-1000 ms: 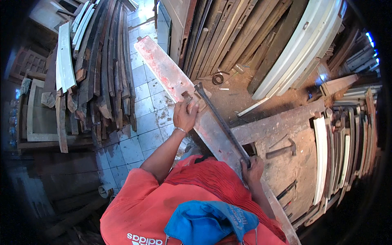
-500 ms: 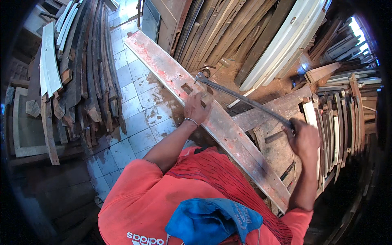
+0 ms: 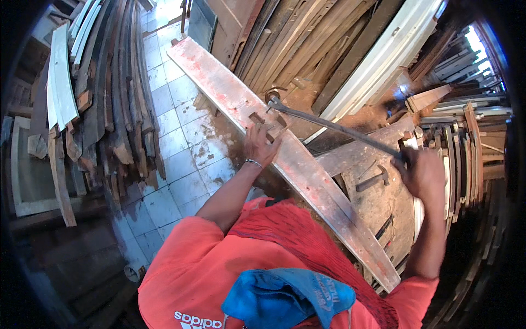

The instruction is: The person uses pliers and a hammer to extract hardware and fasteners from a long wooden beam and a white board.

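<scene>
A long wooden plank (image 3: 307, 172) with worn red and white paint lies diagonally in front of me, with a rectangular slot cut in it. My left hand (image 3: 260, 145) rests on the plank beside the slot, its fingers closed around a small wooden block (image 3: 278, 130). My right hand (image 3: 422, 172) grips the lower end of a long metal pry bar (image 3: 339, 129). The bar's hooked head lies over the plank's far edge, close to the block and the slot. Whether the head bites on a nail is too small to tell.
A hammer (image 3: 375, 180) lies on the worn wooden bench (image 3: 397, 211) to the right of the plank. Stacked dark timbers (image 3: 104, 98) stand at the left, beside a tiled floor (image 3: 181, 159). More boards (image 3: 296, 44) and white frames (image 3: 383, 60) lean at the back.
My right hand has moved right and slightly outward, drawing the bar with it. The bar's head has shifted a little to the right; my left hand stays by the slot. The hammer's head has come into view.
</scene>
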Available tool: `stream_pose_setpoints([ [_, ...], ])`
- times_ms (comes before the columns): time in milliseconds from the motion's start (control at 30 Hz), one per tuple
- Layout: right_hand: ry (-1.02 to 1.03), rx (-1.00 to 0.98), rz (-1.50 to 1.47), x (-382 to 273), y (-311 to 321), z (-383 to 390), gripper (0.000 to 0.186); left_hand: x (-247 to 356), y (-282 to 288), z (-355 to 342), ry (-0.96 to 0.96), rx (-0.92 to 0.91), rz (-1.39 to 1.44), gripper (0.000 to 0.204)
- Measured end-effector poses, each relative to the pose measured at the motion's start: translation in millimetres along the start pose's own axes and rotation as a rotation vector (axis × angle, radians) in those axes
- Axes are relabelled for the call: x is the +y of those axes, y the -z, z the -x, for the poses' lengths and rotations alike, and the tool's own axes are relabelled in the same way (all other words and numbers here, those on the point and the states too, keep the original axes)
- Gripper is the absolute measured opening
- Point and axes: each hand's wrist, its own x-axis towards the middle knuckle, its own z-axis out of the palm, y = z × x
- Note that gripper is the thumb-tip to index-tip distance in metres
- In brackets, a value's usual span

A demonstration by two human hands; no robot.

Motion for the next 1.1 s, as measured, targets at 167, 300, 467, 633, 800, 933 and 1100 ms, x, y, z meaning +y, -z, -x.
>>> stream_pose_setpoints([
  [167,-0.375,-0.086,-0.382,-44,-223,76,0.048,13,-6,-2,0.039,-0.006,0.123,0.047],
  [300,-0.329,-0.053,-0.362,-23,-158,55,0.040,2,-5,25,-0.047,0.059,0.025,0.047],
  [467,-0.126,0.011,0.003,1,-25,12,0.034,11,1,-12,0.023,0.033,0.098,0.050],
  [633,0.029,0.104,0.123,-17,45,-25,0.034,0,6,-17,0.043,0.032,0.020,0.053],
  [800,-0.341,0.037,-0.156,31,-229,68,0.041,6,-4,-16,0.021,0.011,0.094,0.054],
  [933,-0.292,-0.016,-0.316,5,-162,35,0.038,4,-1,-21,-0.008,0.045,0.080,0.055],
  [1100,-0.224,-0.056,-0.173,-6,-35,8,0.035,-12,-3,-13,-0.064,0.036,-0.001,0.057],
])
